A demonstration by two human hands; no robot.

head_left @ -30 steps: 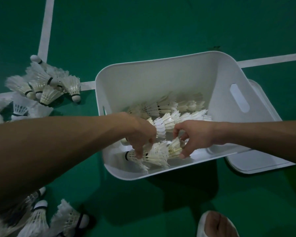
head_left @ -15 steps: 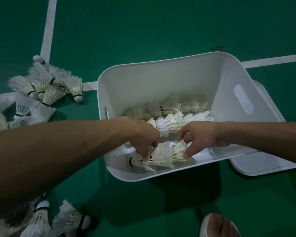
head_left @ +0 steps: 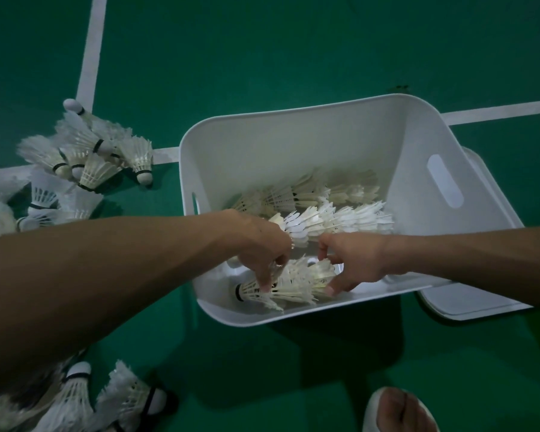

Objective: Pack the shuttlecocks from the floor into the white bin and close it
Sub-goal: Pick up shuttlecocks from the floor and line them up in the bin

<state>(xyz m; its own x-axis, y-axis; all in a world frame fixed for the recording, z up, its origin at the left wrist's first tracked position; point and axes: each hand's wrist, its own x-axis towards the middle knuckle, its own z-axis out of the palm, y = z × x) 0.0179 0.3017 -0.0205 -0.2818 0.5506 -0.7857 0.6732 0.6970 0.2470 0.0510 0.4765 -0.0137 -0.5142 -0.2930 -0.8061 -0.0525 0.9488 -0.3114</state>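
Three nested rows of shuttlecocks lay lengthwise in the white bin (head_left: 293, 141), which stood uncovered on the green floor (head_left: 262, 57). The far row (head_left: 325, 190) lay along the back wall. The middle row (head_left: 340, 219) lay just in front of it. The near row (head_left: 293, 285) lay along the front wall, with its black-banded cork end pointing to the person's left.

Both grips were on the near row. The left grip (head_left: 259, 247) reached in over the left rim, with its fingers curled down over the row close to the cork end and its fingertips on the feathers. The right grip (head_left: 353, 260) held the opposite, open-feathered end, with digits on either side of the feathers (a pinch rather than a full wrap). Each grip was therefore closed on the near row.

The lid (head_left: 480, 294) lay flat on the floor at the right of the bin, and the bin's right side partly covered it in this view. White court lines (head_left: 91, 48) crossed the floor behind and to the left of the bin.

Loose shuttlecocks lay on the floor in two places. One pile (head_left: 91, 157) sat left of the bin, near where the lines met. A second group (head_left: 122, 397) sat at the lower left, partly hidden by the left forearm. A foot in a white sandal (head_left: 396, 410) showed at the bottom edge.
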